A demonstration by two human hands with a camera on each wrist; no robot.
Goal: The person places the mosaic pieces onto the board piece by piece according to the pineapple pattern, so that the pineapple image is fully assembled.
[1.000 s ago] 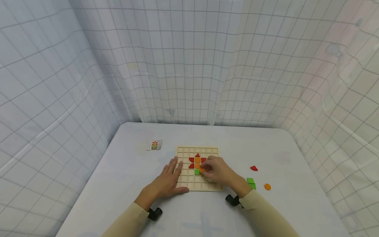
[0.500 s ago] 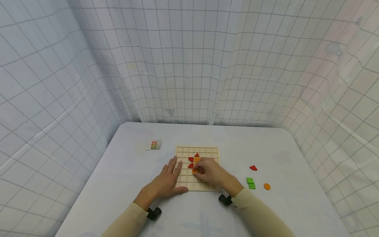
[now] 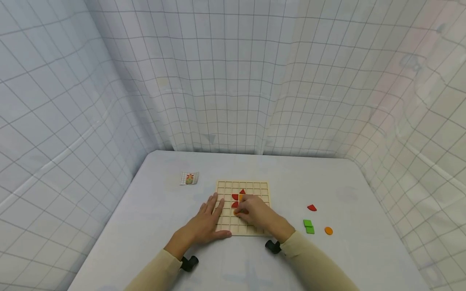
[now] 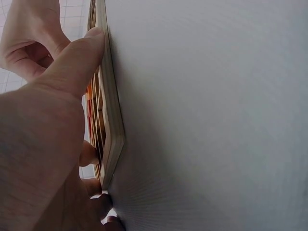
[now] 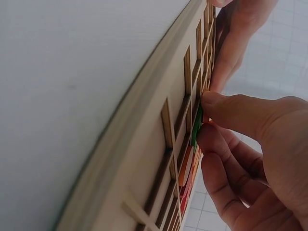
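Observation:
A wooden grid board [image 3: 223,185] lies on the white table. My left hand [image 3: 205,223] rests with straight, spread fingers on its left side, and the thumb lies at the near edge, as the left wrist view [image 4: 77,62] also shows. With thumb and fingertips my right hand [image 3: 259,214] pinches an orange round tile [image 3: 235,212], low over a cell just left of the green tile [image 5: 197,124]. Red tiles [image 3: 234,197] and an orange square tile [image 3: 241,197] sit in the grid's middle. The right hand hides several of the placed tiles in the head view.
Right of the board lie a red wedge tile [image 3: 312,207], two green tiles [image 3: 308,226] and an orange round tile [image 3: 329,230]. A small pattern card [image 3: 189,178] is at the back left. White gridded curtains [image 3: 218,81] surround the table [image 3: 291,173].
My right hand has moved left across the board with the orange round tile, from over the green tile to the cell left of it. The left hand has stayed in place.

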